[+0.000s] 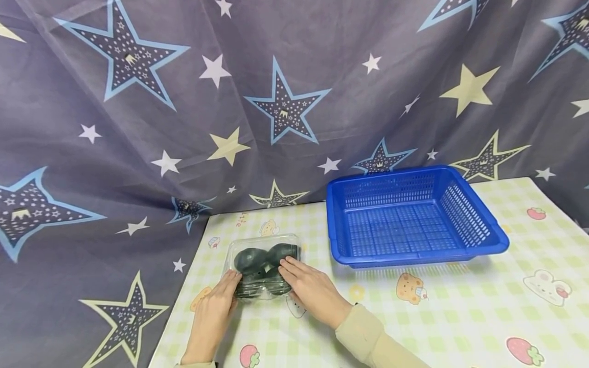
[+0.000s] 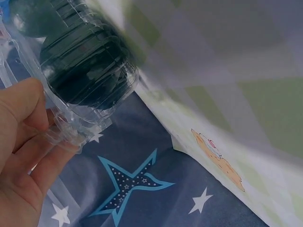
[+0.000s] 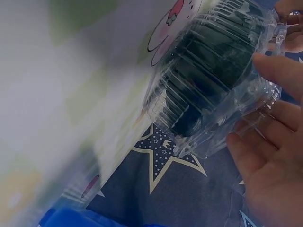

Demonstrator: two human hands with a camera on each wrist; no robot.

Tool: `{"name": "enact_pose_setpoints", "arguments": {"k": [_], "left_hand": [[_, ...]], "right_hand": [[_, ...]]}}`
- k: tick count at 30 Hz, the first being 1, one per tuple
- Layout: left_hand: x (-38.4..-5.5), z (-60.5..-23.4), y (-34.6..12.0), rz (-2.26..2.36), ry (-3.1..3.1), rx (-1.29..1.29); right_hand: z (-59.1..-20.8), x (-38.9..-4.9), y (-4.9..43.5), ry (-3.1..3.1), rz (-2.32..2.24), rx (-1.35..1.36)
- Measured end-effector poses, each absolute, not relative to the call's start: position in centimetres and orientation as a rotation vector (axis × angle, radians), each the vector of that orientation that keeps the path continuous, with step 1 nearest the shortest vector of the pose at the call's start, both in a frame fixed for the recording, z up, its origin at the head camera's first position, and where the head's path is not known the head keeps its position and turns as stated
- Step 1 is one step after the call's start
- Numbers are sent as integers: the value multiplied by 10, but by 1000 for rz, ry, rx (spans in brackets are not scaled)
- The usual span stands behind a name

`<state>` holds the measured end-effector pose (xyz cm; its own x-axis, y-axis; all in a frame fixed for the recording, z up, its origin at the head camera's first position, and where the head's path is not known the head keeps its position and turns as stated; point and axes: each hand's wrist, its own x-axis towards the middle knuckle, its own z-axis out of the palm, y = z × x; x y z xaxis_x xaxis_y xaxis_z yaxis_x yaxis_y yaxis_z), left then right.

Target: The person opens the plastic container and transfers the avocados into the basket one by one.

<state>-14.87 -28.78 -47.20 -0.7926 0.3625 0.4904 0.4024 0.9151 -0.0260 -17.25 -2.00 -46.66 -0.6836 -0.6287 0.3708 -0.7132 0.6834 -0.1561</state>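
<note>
**Both hands on clear clamshell box, lower centre-left of head view**

Clear plastic clamshell box (image 1: 263,267) sits on the checked tablecloth (image 1: 460,317), lower centre-left of the head frame, near the table's left edge. Dark green round items (image 1: 250,259) inside, lid closed as far as visible.

Left hand (image 1: 215,308) is at the box's near-left corner; in the left wrist view the thumb and fingers (image 2: 28,118) pinch the box's clear rim flange (image 2: 71,130), fingers close together. Right hand (image 1: 307,288) lies over the box's near-right side, fingers together and laid across the lid; the right wrist view shows fingertips (image 3: 277,66) on the ribbed plastic with the thumb (image 3: 246,151) under the rim, so it clamps the edge. Beige sleeve (image 1: 368,340) on the right forearm.

Blue plastic basket (image 1: 478,214) stands right of centre in the head frame, well apart from the box and hands. Star-print dark cloth (image 1: 184,102) fills the upper frame and the left side. Wrist views are blurred toward the tablecloth.
</note>
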Motion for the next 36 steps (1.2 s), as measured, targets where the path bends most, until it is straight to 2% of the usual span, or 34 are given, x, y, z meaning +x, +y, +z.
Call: {"name": "enact_pose_setpoints", "arguments": {"k": [16,24,36], "left_hand": [[-151,-461,-288,-97,-2508,-542],[-150,-474,-291,-144,-2432,-523],[-151,-481,-291,-213,-2397,-504]], "right_hand": [[-460,-168,-22,-2655,439,1012],[-463,-173,-22,-2598,419,1028],[-464,-182,-25,-2386,159,1056]]}}
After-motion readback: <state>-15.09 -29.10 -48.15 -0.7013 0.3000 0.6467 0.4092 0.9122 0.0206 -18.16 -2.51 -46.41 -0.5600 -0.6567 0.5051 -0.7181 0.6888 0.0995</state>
